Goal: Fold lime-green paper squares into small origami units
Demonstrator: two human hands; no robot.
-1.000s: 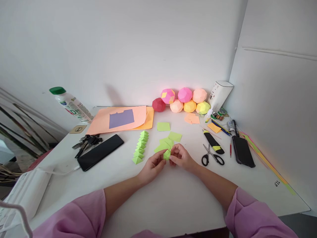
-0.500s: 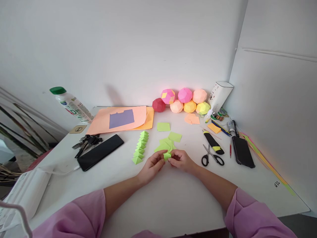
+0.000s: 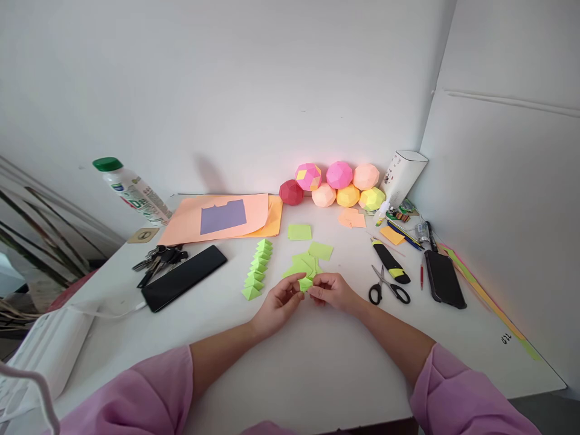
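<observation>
Between my two hands is a small folded green paper piece [image 3: 305,284]. My left hand [image 3: 281,302] pinches its left side, and my right hand [image 3: 332,291] has its fingertips closed on the right side. Just beyond them lies a loose pile of flat green paper pieces [image 3: 301,263], with one more green sheet [image 3: 299,232] farther back. To the left of my left hand runs a row of folded green pieces [image 3: 258,266], standing close one behind another.
Scissors [image 3: 382,289], a cutter [image 3: 390,261] and a phone [image 3: 444,279] lie at the right. Coloured paper balls [image 3: 339,175] line the wall. At the left are a black device [image 3: 185,279], keys [image 3: 165,256], large orange sheets [image 3: 181,220] and a bottle [image 3: 136,196].
The fingers of my right hand have shifted slightly on the green piece, which has tilted a little. Both hands stay in nearly the same place.
</observation>
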